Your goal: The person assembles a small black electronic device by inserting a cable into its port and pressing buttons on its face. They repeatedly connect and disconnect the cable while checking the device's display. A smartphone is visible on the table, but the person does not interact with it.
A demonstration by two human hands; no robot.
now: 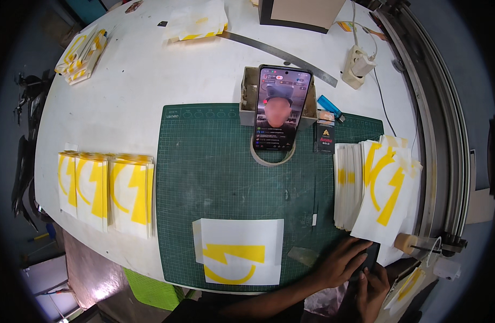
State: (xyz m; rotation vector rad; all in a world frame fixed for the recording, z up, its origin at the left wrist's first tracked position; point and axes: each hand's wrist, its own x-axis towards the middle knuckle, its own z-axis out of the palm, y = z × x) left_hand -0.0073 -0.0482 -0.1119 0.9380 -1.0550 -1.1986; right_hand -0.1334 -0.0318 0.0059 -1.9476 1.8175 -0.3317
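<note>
- Left hand [345, 265]: fingers closed on the upper-left side of a dark flat object [372, 257], whose kind cannot be told; it lies within both hands beside the near right corner of the mat.
- Right hand [372, 286]: thumb and fingers gripping the near end of the same object.
- White sheet [269, 229], printed with a yellow bolt and arc, flat near the near edge of the green cutting mat [220, 183]; a transparent scrap [303, 256] lies to its right.
- Three paper stacks [91, 191], printed in yellow, side by side left of the mat on the white surface [123, 86].
- Right paper pile [346, 188], overlapped by a tilted printed sheet [390, 199].
- Smartphone [282, 107], screen lit, propped against an open box [249, 89], above a ring-shaped roll [273, 162].
- Small dark packet [324, 140] and blue lighter [329, 106], just right of the phone.
- Steel ruler [285, 56], lying obliquely beyond the box; power strip [352, 75] to its right.
</note>
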